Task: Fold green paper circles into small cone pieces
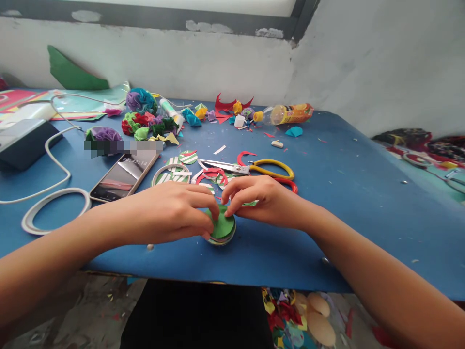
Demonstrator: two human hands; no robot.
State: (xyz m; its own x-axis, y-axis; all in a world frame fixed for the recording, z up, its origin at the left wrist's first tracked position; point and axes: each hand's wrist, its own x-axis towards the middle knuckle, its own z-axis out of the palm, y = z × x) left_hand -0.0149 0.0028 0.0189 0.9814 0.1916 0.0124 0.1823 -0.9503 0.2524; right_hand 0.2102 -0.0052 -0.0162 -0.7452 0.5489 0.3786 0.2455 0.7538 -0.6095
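A round green paper disc [222,227] lies over a small round piece [222,241] with a pale, layered rim, near the table's front edge. My left hand [174,213] comes in from the left, with its curled fingers gripping the disc's left side. On the upper right edge, the bent fingers of my right hand [259,199] pinch the same disc. Just beyond my hands lie scissors [240,167] with one yellow and one red handle loop, blades spread. Green-and-white striped paper circles [188,157] and red paper scraps [216,174] are piled beside the blades.
A phone [123,177] and a white tape ring [31,220] lie left on the blue table [290,252]. Ruffled paper flowers [141,101], a glue stick [167,107] and an orange-labelled bottle [292,114] are farther back. A white cable [60,167] crosses the left side.
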